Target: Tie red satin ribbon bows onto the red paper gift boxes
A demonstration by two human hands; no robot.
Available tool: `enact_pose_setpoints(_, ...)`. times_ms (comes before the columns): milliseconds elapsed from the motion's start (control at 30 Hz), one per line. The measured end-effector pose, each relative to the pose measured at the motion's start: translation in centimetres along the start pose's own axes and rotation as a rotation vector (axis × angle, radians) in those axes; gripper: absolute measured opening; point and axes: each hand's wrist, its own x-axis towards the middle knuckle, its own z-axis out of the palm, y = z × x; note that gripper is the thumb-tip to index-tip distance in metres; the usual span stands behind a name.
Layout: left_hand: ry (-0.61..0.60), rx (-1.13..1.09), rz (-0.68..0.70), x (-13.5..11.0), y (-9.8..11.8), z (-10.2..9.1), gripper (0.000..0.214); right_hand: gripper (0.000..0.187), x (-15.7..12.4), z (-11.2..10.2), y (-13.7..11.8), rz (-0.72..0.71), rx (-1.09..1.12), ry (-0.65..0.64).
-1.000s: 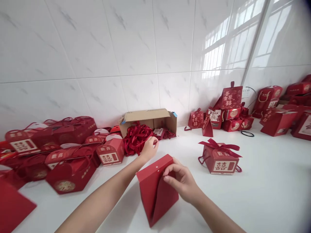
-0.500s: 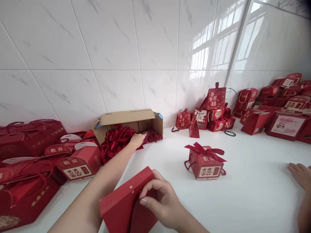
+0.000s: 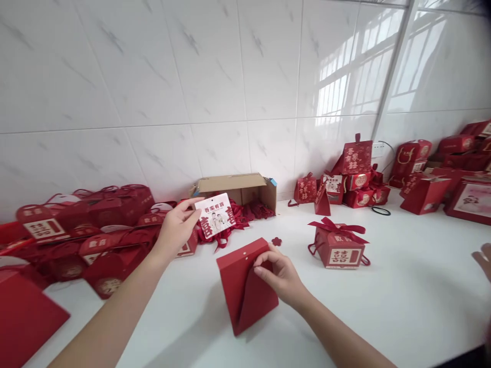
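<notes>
My left hand (image 3: 177, 225) is raised above the white counter and pinches a white-and-red printed card (image 3: 215, 214) with a red ribbon trailing under it. My right hand (image 3: 279, 271) grips the top edge of a plain red paper bag (image 3: 245, 283) that stands upright on the counter in front of me. Behind the card lies a cardboard box (image 3: 233, 185) on its side, with red ribbons (image 3: 253, 209) spilling out of it. A small red flower-shaped piece (image 3: 276, 240) lies on the counter near the bag.
A finished red gift box with a bow (image 3: 339, 244) stands to the right. Several red gift boxes pile up at left (image 3: 88, 225) and at the back right (image 3: 356, 174). Another person's hand (image 3: 484, 259) rests at the right edge. A black ring (image 3: 380, 210) lies nearby.
My left hand has come back from the ribbon pile by the cardboard box, now holding up the printed card. The red bag stays in my right hand. The view has shifted.
</notes>
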Motion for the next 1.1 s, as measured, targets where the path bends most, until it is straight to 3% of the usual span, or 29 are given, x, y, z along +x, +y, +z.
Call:
enact_pose_setpoints(67,-0.031,-0.026,0.009,-3.3,2.2,-1.6,0.049,0.014,0.1,1.1,-0.1,0.01,-0.053,0.035)
enact_pose_setpoints(133,0.022,-0.014,0.051,-5.6,4.1,-2.9,0.045,0.014,0.3,2.5,-0.2,0.017,-0.091,0.054)
enact_pose_setpoints(267,0.077,0.041,0.14,-7.6,6.0,-4.8,0.042,0.014,0.6,4.9,0.0,0.02,-0.095,0.079)
enact_pose_setpoints(500,-0.105,0.218,0.161,-7.8,4.3,-5.4,0.042,0.017,0.0,5.4,1.0,0.014,-0.091,0.079)
enact_pose_setpoints(700,-0.245,0.307,0.25,-7.9,4.1,-5.2,0.025,0.019,-0.9,5.1,0.6,0.032,-0.116,0.104)
enact_pose_setpoints(933,-0.093,0.295,0.285,-8.5,4.9,-5.3,0.018,0.019,-1.3,4.9,0.4,0.043,-0.127,0.144)
enact_pose_setpoints(1100,-0.071,0.228,0.283,-8.5,5.1,-4.6,0.016,0.02,-1.3,4.4,0.5,0.038,-0.132,0.206)
